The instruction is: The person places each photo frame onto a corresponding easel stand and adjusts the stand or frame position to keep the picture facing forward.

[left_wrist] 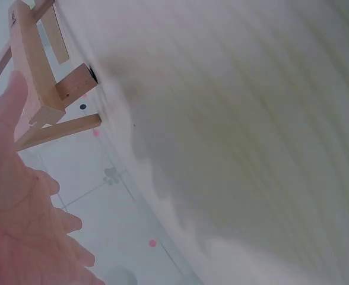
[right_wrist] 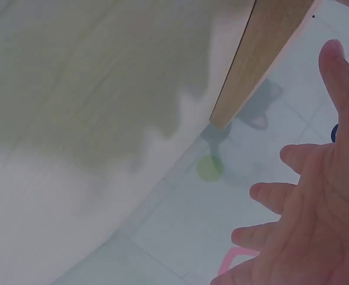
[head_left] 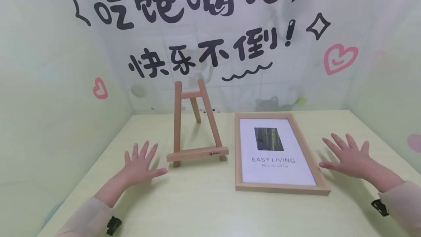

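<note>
A small wooden easel [head_left: 197,153] stands upright on the table, left of centre in the head view. To its right a picture frame [head_left: 239,153] with a light wood border lies flat, its white sheet printed "EASY LIVING" under a dark picture. My left hand [head_left: 140,167] hovers left of the easel, fingers spread, holding nothing; its thumb points at the easel's ledge [left_wrist: 35,65]. On the far side, my right hand [head_left: 352,158] is spread beside the frame's right edge and also holds nothing. The right wrist view shows the frame's side [right_wrist: 257,59] beyond the thumb.
The pale wooden table [head_left: 197,211] is closed in by a printed back curtain [head_left: 158,94] with large black characters and by pale side walls [head_left: 49,120]. Dark clips [head_left: 114,225] show at both sleeves. Shadows of the hands fall on the tabletop.
</note>
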Demonstrator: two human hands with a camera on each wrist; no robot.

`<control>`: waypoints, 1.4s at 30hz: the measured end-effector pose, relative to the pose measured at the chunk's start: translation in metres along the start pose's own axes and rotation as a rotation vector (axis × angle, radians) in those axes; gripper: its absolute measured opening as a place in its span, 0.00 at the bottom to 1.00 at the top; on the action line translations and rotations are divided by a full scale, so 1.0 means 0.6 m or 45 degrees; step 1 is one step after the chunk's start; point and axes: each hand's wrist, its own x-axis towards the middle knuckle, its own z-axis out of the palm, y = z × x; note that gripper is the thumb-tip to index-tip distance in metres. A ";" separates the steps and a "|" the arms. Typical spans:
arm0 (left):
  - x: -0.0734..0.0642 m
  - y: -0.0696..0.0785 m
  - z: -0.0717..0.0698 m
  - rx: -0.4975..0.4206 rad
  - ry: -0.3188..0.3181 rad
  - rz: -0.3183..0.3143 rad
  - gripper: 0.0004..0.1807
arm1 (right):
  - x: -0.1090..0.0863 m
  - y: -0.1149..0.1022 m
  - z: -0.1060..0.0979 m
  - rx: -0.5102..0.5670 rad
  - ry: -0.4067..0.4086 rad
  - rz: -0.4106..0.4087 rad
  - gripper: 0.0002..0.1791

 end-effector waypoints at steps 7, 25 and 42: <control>-0.001 0.019 -0.014 -0.182 -0.098 -0.071 0.51 | -0.007 0.000 0.001 -0.002 0.010 -0.006 0.49; -0.015 0.124 -0.030 -1.065 -0.433 -0.244 0.38 | -0.006 -0.028 -0.023 0.541 -0.073 -0.021 0.37; 0.022 0.210 0.018 -1.568 -0.714 -0.181 0.39 | -0.013 -0.042 -0.017 1.050 -0.366 0.166 0.38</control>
